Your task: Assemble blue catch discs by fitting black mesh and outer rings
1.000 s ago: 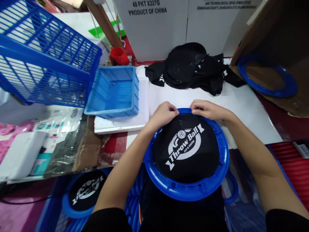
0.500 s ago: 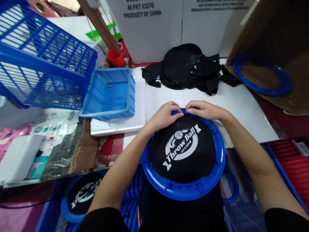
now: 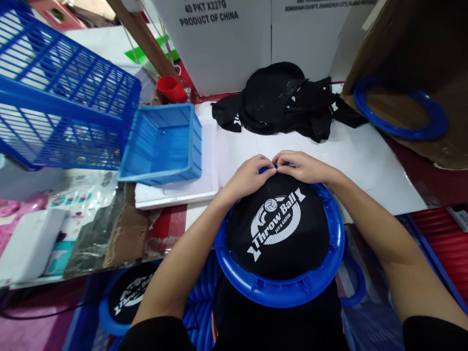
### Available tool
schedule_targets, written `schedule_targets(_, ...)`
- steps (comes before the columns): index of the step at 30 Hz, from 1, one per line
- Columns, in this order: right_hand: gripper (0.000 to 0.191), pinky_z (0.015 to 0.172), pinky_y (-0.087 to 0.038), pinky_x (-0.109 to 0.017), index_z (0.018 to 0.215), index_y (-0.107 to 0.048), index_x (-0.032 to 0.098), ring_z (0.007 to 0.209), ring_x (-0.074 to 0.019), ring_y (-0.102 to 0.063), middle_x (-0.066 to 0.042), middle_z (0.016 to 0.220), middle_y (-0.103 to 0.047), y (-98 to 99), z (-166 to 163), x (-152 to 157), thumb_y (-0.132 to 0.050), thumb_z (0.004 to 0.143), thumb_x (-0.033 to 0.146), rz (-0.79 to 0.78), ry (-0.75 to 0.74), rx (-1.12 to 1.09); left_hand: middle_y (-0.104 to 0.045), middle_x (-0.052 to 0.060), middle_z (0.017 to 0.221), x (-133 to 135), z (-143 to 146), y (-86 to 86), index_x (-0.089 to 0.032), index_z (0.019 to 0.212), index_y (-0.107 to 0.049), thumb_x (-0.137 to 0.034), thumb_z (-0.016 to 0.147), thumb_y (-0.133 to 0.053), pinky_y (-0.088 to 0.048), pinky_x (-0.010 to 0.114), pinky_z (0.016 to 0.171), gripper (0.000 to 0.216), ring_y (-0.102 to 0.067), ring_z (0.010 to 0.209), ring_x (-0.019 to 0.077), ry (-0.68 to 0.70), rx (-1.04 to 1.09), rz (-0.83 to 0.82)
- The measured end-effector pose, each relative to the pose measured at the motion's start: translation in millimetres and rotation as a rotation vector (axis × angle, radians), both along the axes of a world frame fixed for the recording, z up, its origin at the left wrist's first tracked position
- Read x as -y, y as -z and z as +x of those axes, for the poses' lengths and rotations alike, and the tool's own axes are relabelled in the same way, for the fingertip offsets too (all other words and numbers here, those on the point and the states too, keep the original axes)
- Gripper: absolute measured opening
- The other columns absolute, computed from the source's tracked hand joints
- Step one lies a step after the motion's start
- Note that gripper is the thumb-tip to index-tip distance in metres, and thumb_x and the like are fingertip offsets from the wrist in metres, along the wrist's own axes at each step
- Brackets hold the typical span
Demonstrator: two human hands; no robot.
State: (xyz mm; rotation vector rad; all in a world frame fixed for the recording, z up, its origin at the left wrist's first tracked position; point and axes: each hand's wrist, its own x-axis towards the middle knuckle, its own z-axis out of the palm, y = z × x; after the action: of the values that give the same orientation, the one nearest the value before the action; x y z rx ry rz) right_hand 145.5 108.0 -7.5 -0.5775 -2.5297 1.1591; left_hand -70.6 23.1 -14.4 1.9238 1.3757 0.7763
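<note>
A blue plastic ring lies close to my body, with a round black mesh printed "Throw Ball" stretched across its inside. At the ring's far edge, my left hand is closed, thumb and fingers pinching the rim and the mesh edge. My right hand pinches the same stretch of rim just to the right, its fingertips almost touching the left ones. The exact bit of mesh under the fingertips is hidden. Beyond the hands, several loose black mesh pieces lie in a heap on the white table surface.
A light blue bin stands at the left beside a large blue basket and a red cup. Another blue ring leans in a cardboard box at right. A finished-looking mesh disc sits low at left.
My right hand has slid left along the rim, closing the gap to my left hand. The left hand keeps its pinch, and the view has shifted slightly.
</note>
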Motion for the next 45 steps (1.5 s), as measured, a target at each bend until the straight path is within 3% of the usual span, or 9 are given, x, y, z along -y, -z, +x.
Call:
schedule_targets(9, 0.021, 0.095, -0.052, -0.042, 0.093, -0.064, 0.023, 0.102, -0.0253, -0.067, -0.009, 0.11, -0.074, 1.7, -0.6, -3.8, -0.057, 0.102, 0.041, -0.037, -0.002, 0.005, -0.071, 0.005, 0.107, -0.5, -1.0, -1.8, -0.02, 0.092, -0.07, -0.025, 0.103, -0.059, -0.051, 0.038, 0.101, 0.016, -0.067, 0.105, 0.0216, 0.011, -0.001, -0.029)
schedule_targets(15, 0.014, 0.087, -0.049, -0.039, 0.085, -0.061, 0.022, 0.092, -0.0239, -0.064, -0.008, 0.097, -0.071, 1.7, -6.3, 1.6, -0.058, 0.096, 0.03, 0.072, 0.08, 0.063, -0.071, 0.006, 0.105, -0.2, 2.0, 0.2, -0.019, 0.088, -0.07, -0.023, 0.1, -0.06, -0.052, 0.038, 0.097, 0.016, -0.067, 0.101, 0.022, -0.027, -0.087, 0.001)
schedule_targets(21, 0.016, 0.083, -0.047, -0.037, 0.08, -0.059, 0.022, 0.086, -0.0217, -0.061, -0.006, 0.09, -0.067, -1.3, -8.6, 4.6, -0.058, 0.095, 0.026, 0.139, 0.08, 0.106, -0.074, 0.005, 0.1, -2.3, 1.3, 4.4, -0.019, 0.087, -0.072, -0.023, 0.098, -0.063, -0.054, 0.038, 0.095, 0.015, -0.068, 0.097, 0.0209, -0.055, -0.041, 0.012)
schedule_targets(27, 0.016, 0.085, -0.047, -0.04, 0.083, -0.057, 0.023, 0.092, -0.0253, -0.061, -0.008, 0.096, -0.066, -9.2, 11.2, 1.4, -0.056, 0.098, 0.029, 0.218, 0.181, 0.317, -0.074, 0.009, 0.123, 9.2, -16.1, -8.2, -0.02, 0.097, -0.072, -0.026, 0.1, -0.067, -0.055, 0.041, 0.104, 0.008, -0.069, 0.116, 0.0228, -0.072, -0.007, 0.194)
schedule_targets(32, 0.021, 0.076, -0.044, -0.04, 0.079, -0.05, 0.024, 0.085, -0.0251, -0.059, -0.01, 0.096, -0.064, -24.4, 42.7, -9.5, -0.053, 0.1, 0.031, 0.179, 0.307, 0.532, -0.071, 0.011, 0.132, 25.5, -22.9, -16.4, -0.02, 0.092, -0.069, -0.032, 0.101, -0.071, -0.052, 0.046, 0.111, 0.015, -0.067, 0.125, 0.0268, -0.052, -0.161, 0.282)
schedule_targets(36, 0.022, 0.069, -0.041, -0.036, 0.076, -0.055, 0.024, 0.074, -0.0214, -0.055, -0.004, 0.08, -0.063, -44.4, 66.9, -10.2, -0.06, 0.095, 0.034, -0.018, 0.23, 0.664, -0.07, 0.014, 0.133, 27.8, -17.8, -14.6, -0.019, 0.091, -0.068, -0.037, 0.096, -0.079, -0.054, 0.053, 0.103, 0.022, -0.068, 0.117, 0.0336, -0.043, -0.505, 0.248)
schedule_targets(39, 0.028, 0.064, -0.04, -0.033, 0.077, -0.058, 0.024, 0.068, -0.0187, -0.053, -0.001, 0.075, -0.06, -55.9, 79.7, -7.8, -0.062, 0.095, 0.044, -0.217, 0.072, 0.711, -0.068, 0.016, 0.138, 26.7, -15.9, -15.1, -0.018, 0.098, -0.07, -0.037, 0.099, -0.077, -0.056, 0.053, 0.1, 0.021, -0.069, 0.115, 0.0346, 0.037, -0.603, 0.22)
schedule_targets(43, 0.039, 0.067, -0.043, -0.034, 0.079, -0.063, 0.023, 0.071, -0.0194, -0.055, -0.002, 0.075, -0.062, -63.4, 76.5, -4.2, -0.06, 0.098, 0.057, -0.127, 0.011, 0.565, -0.059, 0.019, 0.152, 27.6, -15.6, -16.0, -0.017, 0.11, -0.075, -0.042, 0.103, -0.072, -0.055, 0.053, 0.109, 0.025, -0.063, 0.132, 0.0362, 0.172, -0.548, 0.232)
schedule_targets(45, 0.039, 0.077, -0.05, -0.037, 0.093, -0.072, 0.024, 0.083, -0.0227, -0.063, -0.005, 0.09, -0.071, -62.3, 64.9, -0.1, -0.06, 0.099, 0.06, -0.061, 0.014, 0.402, -0.057, 0.019, 0.156, 28.2, -13.3, -15.8, -0.017, 0.11, -0.076, -0.046, 0.102, -0.072, -0.055, 0.054, 0.112, 0.03, -0.061, 0.136, 0.037, 0.219, -0.522, 0.218)
